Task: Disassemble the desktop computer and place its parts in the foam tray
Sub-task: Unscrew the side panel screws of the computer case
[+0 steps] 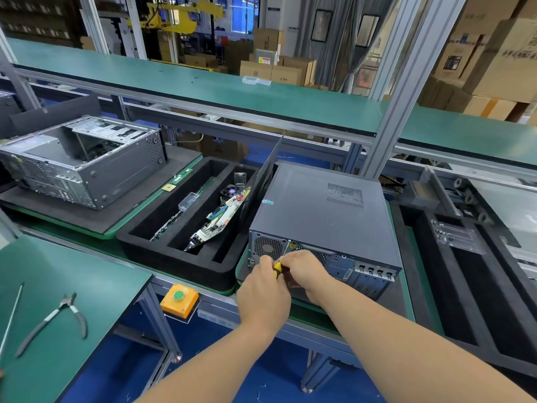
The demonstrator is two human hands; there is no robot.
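You are at an early step on this unit. The closed dark grey metal desktop computer case lies on its side in the centre right of the frame, on a green mat on the bench, and its side cover is not yet off. Both your hands work at its rear panel, in the lower centre. Your left hand and your right hand are curled together around a small screwdriver with a yellow and black handle; the grip of each hand is narrow and closed on this tool. Its tip is hidden, so I cannot tell if it sits in a screw. I judge that you loosen the cover screws, and everything inside this case is still to take out.

The black foam tray with long slots stands just to the left of the case. It already holds green circuit boards standing tilted in the slots, a small black fan and a clear plastic piece.

In the upper left of the frame, an open, stripped silver metal chassis rests on a black foam pad. At the lower left, grey pliers lie on the green bench.
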